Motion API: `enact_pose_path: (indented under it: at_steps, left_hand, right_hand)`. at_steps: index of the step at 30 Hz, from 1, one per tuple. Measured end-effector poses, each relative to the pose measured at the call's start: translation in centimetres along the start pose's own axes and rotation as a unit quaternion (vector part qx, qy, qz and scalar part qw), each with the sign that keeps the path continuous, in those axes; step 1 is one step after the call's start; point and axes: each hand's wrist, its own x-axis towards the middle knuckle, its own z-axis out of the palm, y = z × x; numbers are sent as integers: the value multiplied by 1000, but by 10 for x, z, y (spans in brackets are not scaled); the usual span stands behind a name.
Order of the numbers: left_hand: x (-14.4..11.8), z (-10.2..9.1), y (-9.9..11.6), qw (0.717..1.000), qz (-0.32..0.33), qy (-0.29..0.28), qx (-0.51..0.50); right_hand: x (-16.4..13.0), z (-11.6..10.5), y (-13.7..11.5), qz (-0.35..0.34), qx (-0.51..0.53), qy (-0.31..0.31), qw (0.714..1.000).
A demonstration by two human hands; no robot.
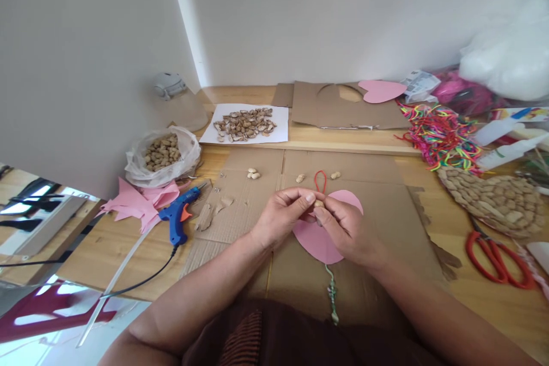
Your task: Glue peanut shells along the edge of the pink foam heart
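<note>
My left hand and my right hand meet over the cardboard, fingertips pinched round a peanut that they partly hide. Below them lies a pink paper piece, its middle covered by my hands. A red cord loop sticks out above it, and a green-and-white knotted cord hangs from its near end. Single peanuts lie on either side of the loop, one at the left and one at the right. A small group of peanuts rests farther left.
A blue glue gun with a cable lies at left, near pink scraps and a bag of peanuts. Peanut shells cover white paper. At right are red scissors, a peanut-covered heart, colourful cords and bottles.
</note>
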Motion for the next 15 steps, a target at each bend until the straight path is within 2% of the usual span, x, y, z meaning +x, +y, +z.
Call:
enact_pose_path:
  at_steps: [5, 12, 15]
  left_hand:
    - [-4, 0, 5, 995, 18, -43, 93]
    - [-10, 6, 8, 989, 73, -31, 126]
    - [-9, 7, 7, 989, 80, -24, 124]
  right_hand:
    - [-5, 1, 2, -17, -68, 20, 997]
    - [-11, 2, -1, -69, -98, 60, 991]
    - [-11, 3, -2, -59, -85, 61, 993]
